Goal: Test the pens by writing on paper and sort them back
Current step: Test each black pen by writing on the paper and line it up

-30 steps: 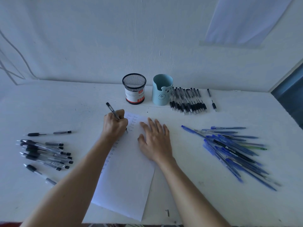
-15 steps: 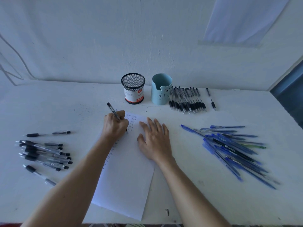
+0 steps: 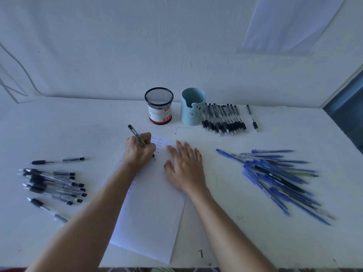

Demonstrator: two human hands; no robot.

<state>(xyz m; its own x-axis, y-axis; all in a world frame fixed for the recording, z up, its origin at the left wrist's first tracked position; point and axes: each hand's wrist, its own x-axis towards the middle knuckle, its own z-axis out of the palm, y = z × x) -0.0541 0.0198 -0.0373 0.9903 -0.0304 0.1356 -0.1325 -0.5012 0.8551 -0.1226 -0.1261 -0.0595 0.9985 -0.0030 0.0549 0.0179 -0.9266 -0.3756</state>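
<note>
The left hand [image 3: 140, 152] has its fingers closed around a black pen [image 3: 137, 135], tip down on the sheet of paper [image 3: 151, 213] in the middle of the bench [image 3: 235, 242]. The right hand [image 3: 185, 169] lies flat on the sheet, fingers spread. Black pens [image 3: 53, 183] lie left, blue pens [image 3: 279, 177] right.

1. Pen [image 3: 136, 134]: lower barrel and tip hidden inside the left hand [image 3: 139, 152].
2. Paper [image 3: 151, 216]: written marks too small to read; left column partly covered by the forearm.
</note>
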